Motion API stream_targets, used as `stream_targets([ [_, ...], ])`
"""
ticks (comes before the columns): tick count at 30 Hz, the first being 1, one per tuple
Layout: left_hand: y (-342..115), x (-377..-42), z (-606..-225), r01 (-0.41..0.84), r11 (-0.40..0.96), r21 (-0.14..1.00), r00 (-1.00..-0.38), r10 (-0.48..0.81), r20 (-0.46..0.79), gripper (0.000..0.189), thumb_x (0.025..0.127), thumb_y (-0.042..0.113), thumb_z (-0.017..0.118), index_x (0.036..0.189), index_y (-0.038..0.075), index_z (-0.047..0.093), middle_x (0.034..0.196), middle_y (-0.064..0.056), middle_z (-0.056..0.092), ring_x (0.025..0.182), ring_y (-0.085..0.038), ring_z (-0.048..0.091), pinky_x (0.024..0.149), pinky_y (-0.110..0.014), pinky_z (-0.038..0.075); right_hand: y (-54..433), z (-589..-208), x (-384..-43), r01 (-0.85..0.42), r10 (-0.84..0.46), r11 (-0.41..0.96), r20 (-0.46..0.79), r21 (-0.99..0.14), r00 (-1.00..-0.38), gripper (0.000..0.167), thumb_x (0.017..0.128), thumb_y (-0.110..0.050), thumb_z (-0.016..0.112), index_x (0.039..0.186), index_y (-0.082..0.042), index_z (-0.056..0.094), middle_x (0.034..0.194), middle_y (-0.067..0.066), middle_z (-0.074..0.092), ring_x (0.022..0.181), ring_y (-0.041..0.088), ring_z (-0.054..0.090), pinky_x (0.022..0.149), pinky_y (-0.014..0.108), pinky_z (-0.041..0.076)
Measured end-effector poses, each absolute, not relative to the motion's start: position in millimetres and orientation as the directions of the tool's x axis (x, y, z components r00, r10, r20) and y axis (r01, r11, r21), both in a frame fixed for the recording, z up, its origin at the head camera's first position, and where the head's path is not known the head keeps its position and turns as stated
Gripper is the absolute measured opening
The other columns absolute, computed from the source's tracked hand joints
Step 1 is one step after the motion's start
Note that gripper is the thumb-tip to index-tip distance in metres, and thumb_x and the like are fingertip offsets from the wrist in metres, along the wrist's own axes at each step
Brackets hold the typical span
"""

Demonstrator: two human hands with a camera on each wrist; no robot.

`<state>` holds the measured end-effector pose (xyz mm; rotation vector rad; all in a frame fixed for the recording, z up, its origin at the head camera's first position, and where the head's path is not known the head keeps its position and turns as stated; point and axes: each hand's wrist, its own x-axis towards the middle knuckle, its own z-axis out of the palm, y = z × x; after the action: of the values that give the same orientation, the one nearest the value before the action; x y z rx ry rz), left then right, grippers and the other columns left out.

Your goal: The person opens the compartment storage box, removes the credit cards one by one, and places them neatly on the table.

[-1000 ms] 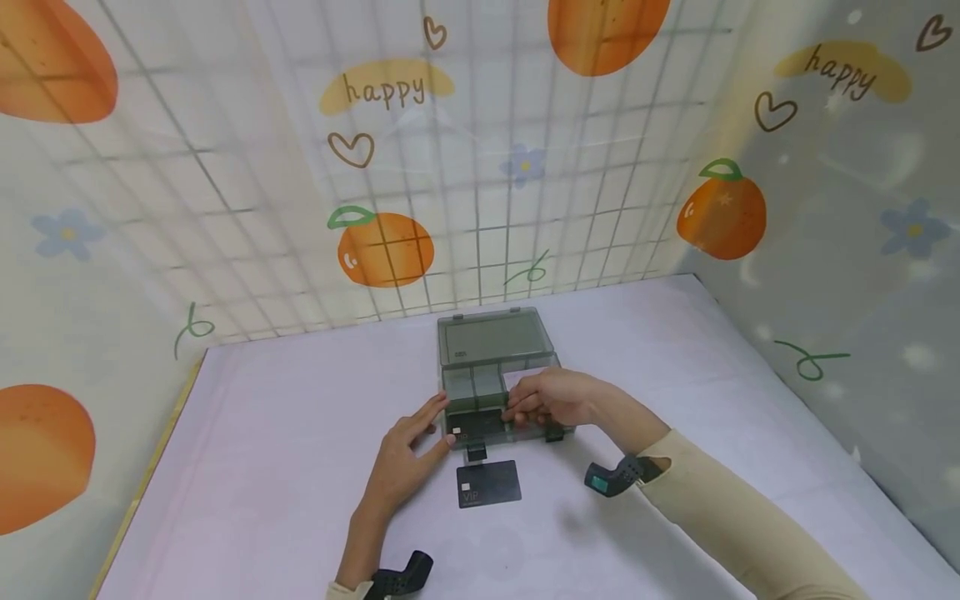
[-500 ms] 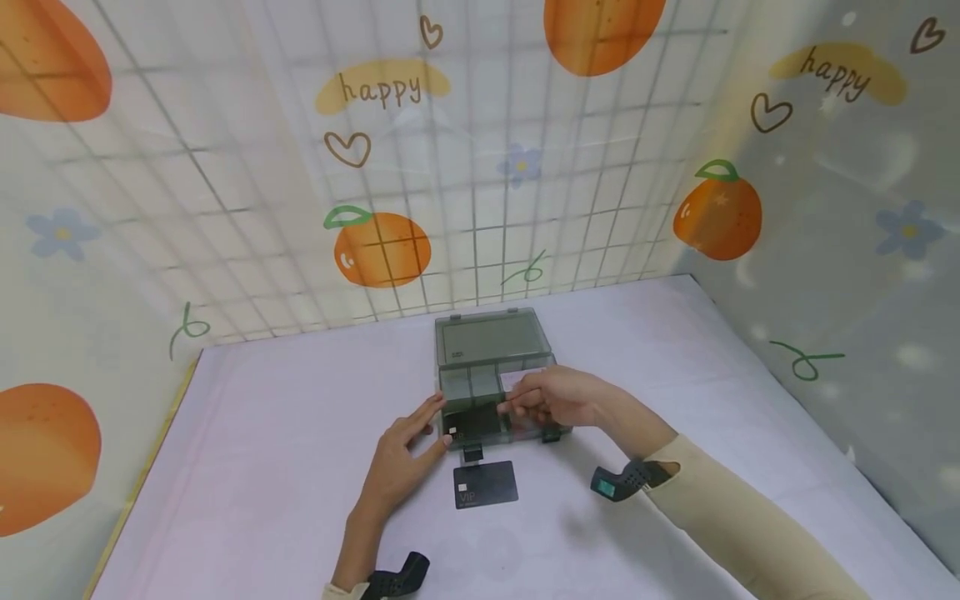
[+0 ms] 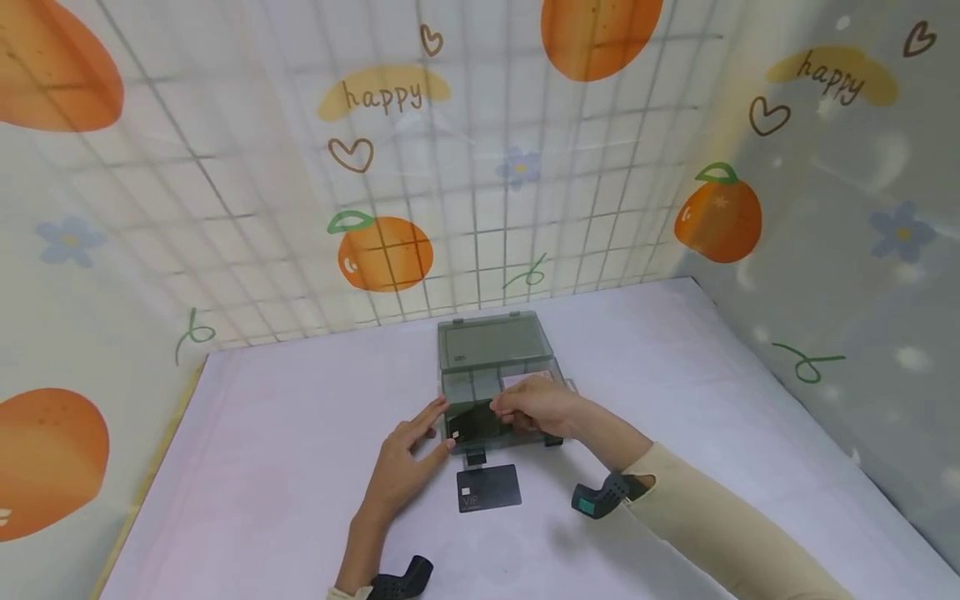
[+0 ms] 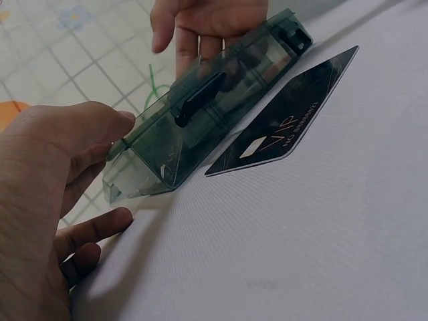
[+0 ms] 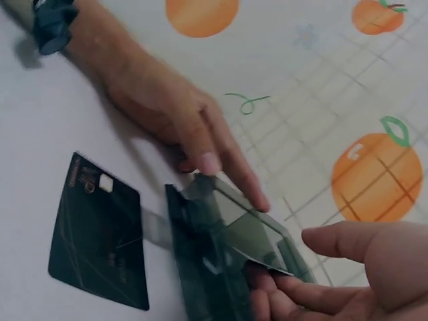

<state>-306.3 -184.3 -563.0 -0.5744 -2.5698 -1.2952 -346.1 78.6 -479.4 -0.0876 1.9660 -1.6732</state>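
Note:
A translucent grey-green compartment box point(image 3: 495, 343) lies with its lid folded back. In its front left compartment a black card point(image 3: 474, 423) tilts up, its right end raised. My right hand point(image 3: 542, 404) pinches that raised end at the fingertips; in the right wrist view, its fingers point(image 5: 301, 294) sit under the card's edge. My left hand point(image 3: 408, 450) rests against the box's left side, with the thumb at the front corner and straight fingers along the side. Just in front of the box, a black VIP card point(image 3: 489, 490) lies flat on the table.
A pale card-like piece point(image 3: 525, 380) sits in the back right compartment, partly hidden by my right hand. Dark latches point(image 3: 476, 457) stick out from the box's front. Behind the white tabletop point(image 3: 300, 417) stands a grid covered by an orange-printed sheet point(image 3: 386, 254).
My right hand has moved slightly left and lifted the right end of the black card, which lay flat in its compartment. The left hand and the VIP card have stayed put.

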Motion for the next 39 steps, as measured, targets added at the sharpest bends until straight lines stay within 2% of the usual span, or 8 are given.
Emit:
stream_targets([
  [4,-179.6,-304.3,-564.0,0.433,0.528,0.731,-0.901,0.259,0.347,0.057,0.093,0.042,0.071,0.146,0.030,0.054,0.150,0.021,0.045,0.102,-0.011,0.060,0.092,-0.046,0.043,74.5,-481.2,-339.3,0.151,-0.325,0.394,-0.291,-0.906,-0.900,0.020,0.096,-0.019,0.068,0.095,0.000,0.074,0.078,0.004,0.064,0.063,0.015,0.045,0.057,0.030,0.038],
  [9,-176.3,-303.0,-564.3,0.440,0.528,0.727,-0.898,0.260,0.355,0.057,0.093,0.040,0.071,0.146,0.028,0.054,0.150,0.020,0.045,0.102,-0.012,0.060,0.093,-0.049,0.043,73.9,-483.9,-336.8,0.057,-0.253,0.499,-0.208,-0.864,-0.945,0.015,0.093,-0.019,0.072,0.092,-0.005,0.077,0.088,0.003,0.069,0.078,0.019,0.063,0.067,0.035,0.051],
  [12,-175.4,-303.2,-563.0,0.440,0.535,0.722,-0.898,0.261,0.354,0.058,0.093,0.043,0.070,0.146,0.028,0.054,0.150,0.021,0.045,0.102,-0.012,0.060,0.093,-0.049,0.043,79.0,-485.2,-338.3,0.068,-0.217,0.507,-0.204,-0.859,-0.955,0.014,0.092,-0.019,0.073,0.092,-0.006,0.078,0.094,0.002,0.071,0.082,0.020,0.065,0.068,0.036,0.052],
  [18,-176.7,-303.4,-558.9,0.432,0.539,0.723,-0.902,0.256,0.348,0.057,0.093,0.044,0.069,0.146,0.029,0.054,0.150,0.021,0.045,0.104,-0.013,0.061,0.097,-0.050,0.041,93.0,-476.2,-338.2,0.037,-0.212,0.530,-0.175,-0.847,-0.961,0.015,0.093,-0.025,0.073,0.092,-0.011,0.079,0.094,0.000,0.071,0.091,0.021,0.063,0.087,0.045,0.048],
  [22,-178.1,-303.2,-558.1,0.435,0.535,0.724,-0.900,0.259,0.349,0.056,0.093,0.043,0.070,0.146,0.032,0.054,0.150,0.020,0.046,0.105,-0.013,0.061,0.098,-0.050,0.040,101.8,-469.0,-334.7,0.053,-0.212,0.520,-0.190,-0.852,-0.959,0.015,0.094,-0.025,0.072,0.089,-0.012,0.077,0.087,0.003,0.068,0.083,0.027,0.062,0.079,0.044,0.047],
  [26,-178.8,-304.5,-560.2,0.447,0.533,0.718,-0.895,0.258,0.365,0.056,0.093,0.041,0.071,0.146,0.032,0.053,0.150,0.020,0.046,0.105,-0.013,0.061,0.098,-0.050,0.040,111.9,-464.7,-330.1,0.062,-0.190,0.534,-0.191,-0.843,-0.963,0.016,0.094,-0.027,0.072,0.087,-0.013,0.076,0.088,0.004,0.068,0.085,0.024,0.055,0.075,0.040,0.041],
  [33,-182.1,-304.5,-563.0,0.437,0.528,0.728,-0.899,0.246,0.362,0.057,0.093,0.043,0.071,0.146,0.027,0.055,0.149,0.022,0.045,0.106,-0.012,0.061,0.096,-0.049,0.042,129.2,-462.4,-320.2,0.044,-0.178,0.546,-0.167,-0.837,-0.970,0.016,0.093,-0.027,0.072,0.095,-0.011,0.077,0.102,0.001,0.067,0.097,0.023,0.054,0.083,0.041,0.045],
  [39,-181.9,-303.8,-565.6,0.435,0.537,0.723,-0.900,0.250,0.357,0.057,0.093,0.042,0.070,0.146,0.027,0.054,0.150,0.022,0.045,0.106,-0.013,0.061,0.092,-0.047,0.044,139.8,-465.1,-310.1,0.047,-0.183,0.532,-0.169,-0.845,-0.969,0.020,0.093,-0.027,0.073,0.100,-0.008,0.076,0.090,0.002,0.070,0.092,0.020,0.059,0.087,0.044,0.048],
])
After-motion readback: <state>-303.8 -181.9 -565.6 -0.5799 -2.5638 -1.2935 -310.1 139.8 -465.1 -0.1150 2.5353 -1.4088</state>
